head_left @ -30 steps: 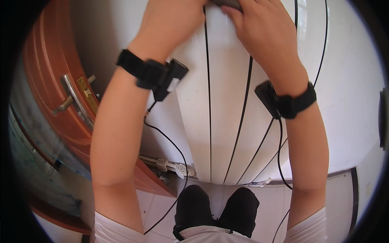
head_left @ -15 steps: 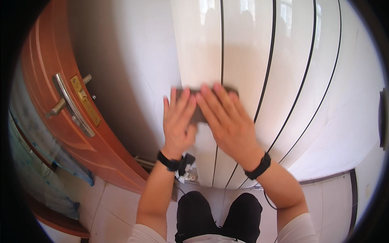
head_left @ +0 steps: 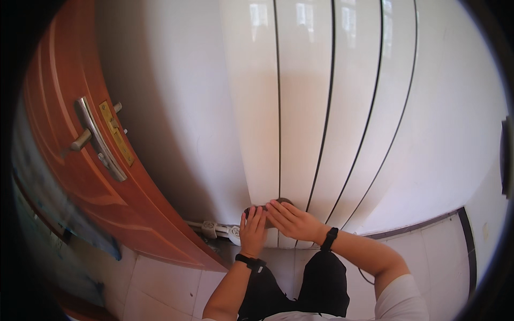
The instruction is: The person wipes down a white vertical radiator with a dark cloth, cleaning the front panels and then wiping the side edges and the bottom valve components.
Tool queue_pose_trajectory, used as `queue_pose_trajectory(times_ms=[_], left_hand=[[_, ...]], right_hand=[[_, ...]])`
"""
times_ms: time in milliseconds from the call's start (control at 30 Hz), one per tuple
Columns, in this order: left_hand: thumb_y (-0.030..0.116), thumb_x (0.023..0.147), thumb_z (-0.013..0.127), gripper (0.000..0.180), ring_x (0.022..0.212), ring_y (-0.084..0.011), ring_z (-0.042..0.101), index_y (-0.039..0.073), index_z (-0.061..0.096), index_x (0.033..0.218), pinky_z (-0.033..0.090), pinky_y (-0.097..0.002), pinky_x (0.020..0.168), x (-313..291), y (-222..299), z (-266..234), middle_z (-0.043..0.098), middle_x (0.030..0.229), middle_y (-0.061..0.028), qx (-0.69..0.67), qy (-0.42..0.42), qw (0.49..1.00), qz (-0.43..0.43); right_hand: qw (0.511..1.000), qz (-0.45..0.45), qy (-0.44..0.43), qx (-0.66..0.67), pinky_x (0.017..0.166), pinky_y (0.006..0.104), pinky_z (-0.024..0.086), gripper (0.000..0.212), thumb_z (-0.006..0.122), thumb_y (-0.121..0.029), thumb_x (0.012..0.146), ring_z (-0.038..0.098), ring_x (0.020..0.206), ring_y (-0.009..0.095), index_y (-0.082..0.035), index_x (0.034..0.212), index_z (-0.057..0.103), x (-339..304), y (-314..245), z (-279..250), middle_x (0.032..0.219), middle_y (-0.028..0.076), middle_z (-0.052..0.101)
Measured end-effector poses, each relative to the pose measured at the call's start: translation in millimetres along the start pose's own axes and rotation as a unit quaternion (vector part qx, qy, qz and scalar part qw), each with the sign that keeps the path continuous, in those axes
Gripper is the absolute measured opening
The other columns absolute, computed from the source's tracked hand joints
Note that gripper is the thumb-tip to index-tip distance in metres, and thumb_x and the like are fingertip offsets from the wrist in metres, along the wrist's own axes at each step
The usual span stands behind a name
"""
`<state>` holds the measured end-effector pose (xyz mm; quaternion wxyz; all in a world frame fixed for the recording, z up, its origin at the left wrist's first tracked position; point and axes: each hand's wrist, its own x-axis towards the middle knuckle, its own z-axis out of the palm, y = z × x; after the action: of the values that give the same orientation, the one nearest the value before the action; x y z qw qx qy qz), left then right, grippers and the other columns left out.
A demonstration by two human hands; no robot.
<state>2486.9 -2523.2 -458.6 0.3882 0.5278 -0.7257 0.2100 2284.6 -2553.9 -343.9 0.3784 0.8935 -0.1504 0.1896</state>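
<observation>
A dark grey-brown cloth (head_left: 285,201) lies against the lower part of a white radiator (head_left: 304,107) with tall, glossy vertical panels and dark gaps between them. My left hand (head_left: 252,231) rests on the cloth's left part, fingers stretched out and pointing up. To its right, my right hand (head_left: 294,220) presses flat on the cloth with its fingers extended up and left. The fingertips of both hands nearly meet. Most of the cloth is hidden beneath them. Each wrist wears a black band.
At the left an open reddish-brown door (head_left: 136,214) carries a metal handle (head_left: 96,142). White pipes with a valve (head_left: 209,230) run low along the wall beside the radiator's bottom left. Pale floor tiles (head_left: 160,283) lie below, and a dark skirting edge (head_left: 467,241) borders the right.
Both hands have moved down the radiator with the cloth, from about mid-height to near its bottom edge. The hands stay side by side.
</observation>
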Motion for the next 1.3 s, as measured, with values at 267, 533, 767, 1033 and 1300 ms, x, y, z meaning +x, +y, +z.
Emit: queue_pose_trajectory(times_ms=[267, 533, 767, 1033, 1300], left_hand=[[0.005, 0.094, 0.049, 0.044, 0.141, -0.04, 0.045, -0.002, 0.057, 0.137, 0.026, -0.0579, 0.118, 185.1, 16.1, -108.9, 0.055, 0.147, -0.0172, 0.024, 0.286, 0.956, 0.064], [-0.005, 0.083, 0.055, 0.055, 0.134, -0.0331, 0.053, 0.005, 0.058, 0.137, 0.039, -0.045, 0.114, 392.2, 63.5, -214.3, 0.058, 0.143, -0.0111, 0.01, 0.301, 0.903, 0.305], [-0.006, 0.08, 0.053, 0.06, 0.131, -0.0338, 0.055, 0.008, 0.057, 0.139, 0.045, -0.0416, 0.11, 367.7, 89.1, -206.7, 0.058, 0.141, -0.0143, -0.024, 0.305, 0.913, 0.268], [0.002, 0.076, 0.054, 0.068, 0.141, -0.0363, 0.045, 0.003, 0.053, 0.144, 0.034, -0.0481, 0.117, 298.0, 72.4, -170.1, 0.051, 0.149, -0.0157, 0.014, 0.198, 0.961, 0.192], [0.013, 0.087, 0.056, 0.05, 0.137, -0.0327, 0.052, 0.004, 0.062, 0.136, 0.039, -0.0463, 0.114, 136.1, 62.2, -79.9, 0.057, 0.146, -0.0134, 0.011, 0.057, 0.991, 0.118]], right_hand=[[0.974, 0.002, 0.187, -0.127, 0.111, 0.0417, 0.046, 0.037, 0.058, -0.021, 0.093, 0.054, 0.134, 0.031, -0.01, 0.128, 0.067, 97.7, 111.4, -135.3, 0.141, 0.01, 0.06], [0.903, 0.054, 0.359, -0.231, 0.093, 0.0384, 0.05, 0.042, 0.066, -0.007, 0.078, 0.056, 0.117, 0.03, -0.007, 0.12, 0.068, 122.2, 252.8, -221.5, 0.131, 0.007, 0.064], [0.892, 0.15, 0.376, -0.203, 0.089, 0.041, 0.053, 0.043, 0.069, 0.001, 0.073, 0.058, 0.103, 0.034, 0.006, 0.116, 0.065, 123.3, 231.2, -193.1, 0.121, 0.018, 0.065], [0.937, 0.171, 0.279, -0.124, 0.082, 0.0375, 0.052, 0.05, 0.062, -0.001, 0.075, 0.054, 0.098, 0.033, 0.007, 0.124, 0.064, 79.5, 173.0, -140.4, 0.136, 0.021, 0.06], [0.967, 0.211, 0.139, 0.004, 0.073, 0.0337, 0.052, 0.041, 0.06, -0.003, 0.08, 0.054, 0.087, 0.029, 0.006, 0.119, 0.068, -4.1, 44.5, -61.5, 0.128, 0.021, 0.067]])
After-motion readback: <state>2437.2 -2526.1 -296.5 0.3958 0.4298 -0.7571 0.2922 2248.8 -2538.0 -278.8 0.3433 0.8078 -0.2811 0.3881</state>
